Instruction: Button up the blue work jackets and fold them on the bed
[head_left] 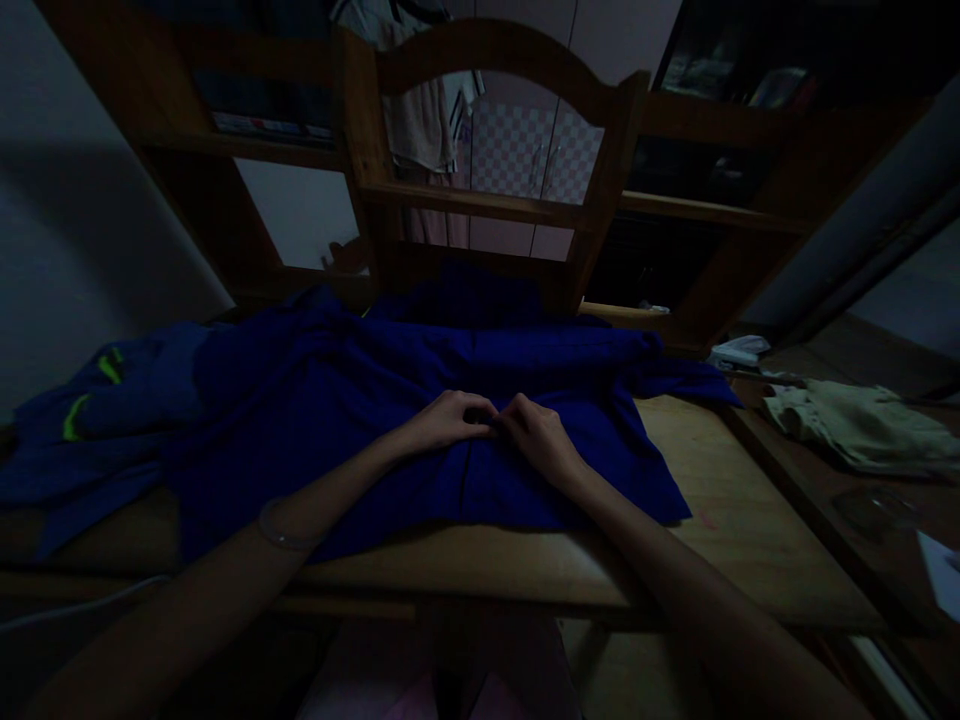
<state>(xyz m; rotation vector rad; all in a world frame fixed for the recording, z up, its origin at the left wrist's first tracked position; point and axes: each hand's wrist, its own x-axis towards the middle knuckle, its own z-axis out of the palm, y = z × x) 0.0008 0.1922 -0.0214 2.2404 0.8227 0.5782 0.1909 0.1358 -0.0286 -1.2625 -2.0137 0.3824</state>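
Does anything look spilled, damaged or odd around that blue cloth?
One small oddity: a faint reddish mark on the bare wood of the table, right of the blue cloth, stands out from the pale grain. I see no spill or tear, though dim light hides detail.

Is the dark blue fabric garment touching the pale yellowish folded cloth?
Apart: the head view shows brown wood between the blue garment and the pale cloth.
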